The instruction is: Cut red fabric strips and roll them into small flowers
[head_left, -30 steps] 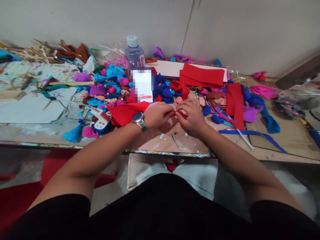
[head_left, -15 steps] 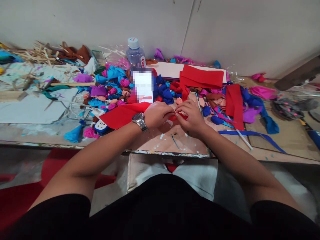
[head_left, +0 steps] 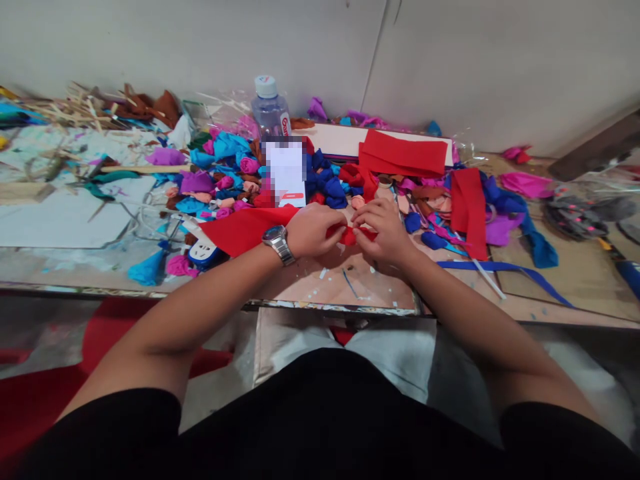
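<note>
Fingers point(head_left: 369, 219) pinching red material point(head_left: 349, 236), partly hidden

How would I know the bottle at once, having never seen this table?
Start at the grey wall behind the table. Before it, directly behind the phone, stands the bottle. Its whitish cap rises above the coloured scraps around it.

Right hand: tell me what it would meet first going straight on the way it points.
The right hand points across at the left hand, so it would likely meet that first, just past the red cloth pinched between them; exact depth is unclear in this single view.
</note>
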`<state>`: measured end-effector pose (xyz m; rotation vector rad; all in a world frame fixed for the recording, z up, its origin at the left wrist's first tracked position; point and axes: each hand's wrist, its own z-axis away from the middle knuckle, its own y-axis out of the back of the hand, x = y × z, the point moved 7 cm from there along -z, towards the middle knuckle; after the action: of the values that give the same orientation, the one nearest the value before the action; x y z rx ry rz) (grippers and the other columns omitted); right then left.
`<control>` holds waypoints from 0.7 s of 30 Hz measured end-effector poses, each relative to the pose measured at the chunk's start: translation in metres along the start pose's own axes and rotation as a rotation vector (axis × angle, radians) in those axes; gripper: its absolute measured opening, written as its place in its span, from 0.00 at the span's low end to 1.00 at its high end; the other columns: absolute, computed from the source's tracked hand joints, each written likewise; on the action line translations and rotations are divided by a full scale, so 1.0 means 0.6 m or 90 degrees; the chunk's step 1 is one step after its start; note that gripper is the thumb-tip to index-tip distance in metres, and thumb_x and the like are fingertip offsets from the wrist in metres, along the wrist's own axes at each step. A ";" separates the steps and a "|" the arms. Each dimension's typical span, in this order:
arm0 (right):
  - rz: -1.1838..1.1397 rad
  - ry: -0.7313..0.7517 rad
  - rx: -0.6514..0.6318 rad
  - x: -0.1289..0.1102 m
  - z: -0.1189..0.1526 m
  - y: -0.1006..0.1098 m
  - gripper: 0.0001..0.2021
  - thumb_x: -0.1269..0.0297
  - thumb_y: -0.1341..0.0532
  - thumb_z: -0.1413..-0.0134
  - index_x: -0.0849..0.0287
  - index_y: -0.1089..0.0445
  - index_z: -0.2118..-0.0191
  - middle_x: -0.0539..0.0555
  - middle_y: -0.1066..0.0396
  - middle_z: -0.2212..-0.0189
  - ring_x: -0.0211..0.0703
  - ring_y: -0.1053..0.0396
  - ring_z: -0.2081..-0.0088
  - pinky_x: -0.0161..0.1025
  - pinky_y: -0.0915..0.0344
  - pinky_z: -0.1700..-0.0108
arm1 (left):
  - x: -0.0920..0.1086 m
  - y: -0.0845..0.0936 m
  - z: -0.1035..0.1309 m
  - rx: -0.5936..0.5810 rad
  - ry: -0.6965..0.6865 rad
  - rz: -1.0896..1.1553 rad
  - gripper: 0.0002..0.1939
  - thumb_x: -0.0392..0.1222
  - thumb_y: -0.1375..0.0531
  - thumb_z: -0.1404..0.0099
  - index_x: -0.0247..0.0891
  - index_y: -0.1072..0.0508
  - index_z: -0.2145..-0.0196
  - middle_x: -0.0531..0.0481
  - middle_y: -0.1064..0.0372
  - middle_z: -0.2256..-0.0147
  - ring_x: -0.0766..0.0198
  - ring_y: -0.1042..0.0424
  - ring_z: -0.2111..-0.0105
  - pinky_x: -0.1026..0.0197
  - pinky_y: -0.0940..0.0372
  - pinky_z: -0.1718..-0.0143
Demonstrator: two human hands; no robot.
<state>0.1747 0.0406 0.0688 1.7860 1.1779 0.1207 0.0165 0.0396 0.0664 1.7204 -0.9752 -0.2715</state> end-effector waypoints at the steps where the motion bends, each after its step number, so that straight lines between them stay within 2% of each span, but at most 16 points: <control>1: -0.003 0.004 0.001 -0.002 0.000 0.000 0.02 0.63 0.36 0.37 0.53 0.25 0.62 0.56 0.18 0.56 0.58 0.29 0.48 0.60 0.40 0.41 | 0.002 0.000 0.000 -0.001 -0.003 0.002 0.17 0.46 0.45 0.26 0.38 0.18 0.57 0.42 0.18 0.63 0.52 0.22 0.62 0.50 0.36 0.58; 7: 0.001 0.010 0.012 -0.007 0.002 -0.002 0.03 0.64 0.36 0.35 0.53 0.25 0.62 0.55 0.18 0.56 0.58 0.29 0.48 0.61 0.40 0.40 | 0.003 -0.002 -0.001 -0.008 -0.009 -0.001 0.14 0.45 0.44 0.27 0.38 0.18 0.58 0.43 0.18 0.63 0.52 0.22 0.62 0.50 0.36 0.59; 9: 0.002 0.002 0.010 -0.005 0.002 -0.002 0.04 0.64 0.37 0.35 0.53 0.25 0.62 0.56 0.18 0.57 0.58 0.29 0.48 0.62 0.41 0.40 | -0.001 0.002 -0.002 -0.001 0.000 -0.015 0.14 0.46 0.43 0.27 0.38 0.18 0.58 0.43 0.18 0.63 0.51 0.22 0.62 0.47 0.34 0.54; 11: -0.001 0.000 0.013 -0.004 0.001 -0.002 0.05 0.63 0.38 0.34 0.53 0.25 0.62 0.56 0.18 0.57 0.58 0.29 0.48 0.62 0.40 0.41 | -0.006 0.008 -0.001 0.016 0.008 -0.031 0.14 0.48 0.42 0.27 0.39 0.19 0.58 0.43 0.18 0.62 0.50 0.21 0.60 0.41 0.35 0.44; 13: -0.004 0.002 0.016 -0.004 0.001 -0.001 0.05 0.63 0.38 0.34 0.53 0.25 0.61 0.56 0.18 0.57 0.57 0.29 0.48 0.61 0.39 0.41 | -0.012 0.012 0.000 0.027 0.020 -0.044 0.14 0.49 0.40 0.28 0.39 0.19 0.59 0.44 0.18 0.61 0.48 0.21 0.58 0.34 0.41 0.35; 15: -0.004 0.002 0.014 -0.004 0.001 -0.002 0.05 0.63 0.38 0.33 0.53 0.25 0.61 0.56 0.19 0.57 0.57 0.29 0.49 0.60 0.39 0.41 | -0.018 0.014 0.000 0.029 0.038 -0.047 0.14 0.51 0.40 0.29 0.40 0.19 0.59 0.44 0.18 0.61 0.47 0.21 0.57 0.29 0.48 0.30; 21: 0.002 -0.014 0.008 -0.002 0.001 -0.003 0.05 0.62 0.38 0.34 0.52 0.25 0.62 0.56 0.18 0.57 0.58 0.28 0.48 0.61 0.41 0.40 | -0.026 0.015 0.002 0.037 0.066 -0.049 0.14 0.53 0.38 0.30 0.41 0.18 0.60 0.44 0.19 0.62 0.46 0.22 0.56 0.20 0.61 0.27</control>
<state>0.1734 0.0394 0.0673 1.7952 1.1631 0.0962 0.0019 0.0492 0.0694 1.8097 -0.8498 -0.2037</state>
